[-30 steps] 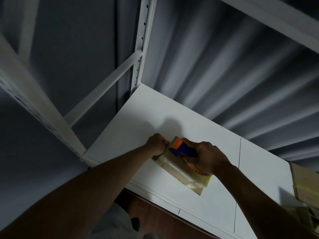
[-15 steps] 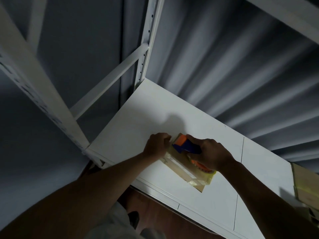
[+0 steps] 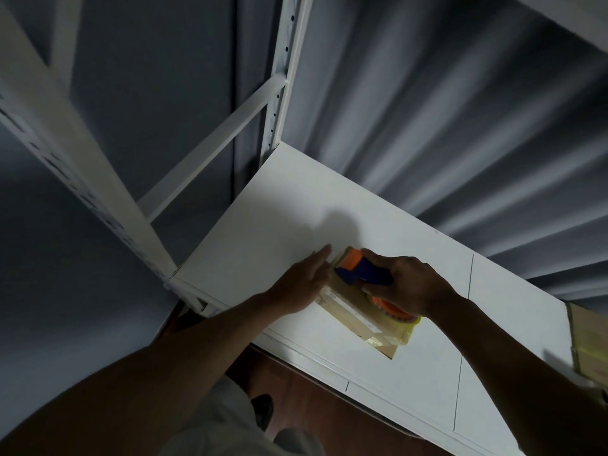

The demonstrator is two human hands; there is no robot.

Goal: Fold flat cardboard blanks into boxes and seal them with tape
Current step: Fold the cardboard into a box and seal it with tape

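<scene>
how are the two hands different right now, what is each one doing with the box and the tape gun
The left hand has its fingers straight, laid flat against the far end of the small cardboard box; the right hand has its fingers curled round the tape dispenser. The left hand holds no tool; the right hand presses the orange and blue dispenser onto the box top. Both are bare and work on the same box on the white shelf.
</scene>
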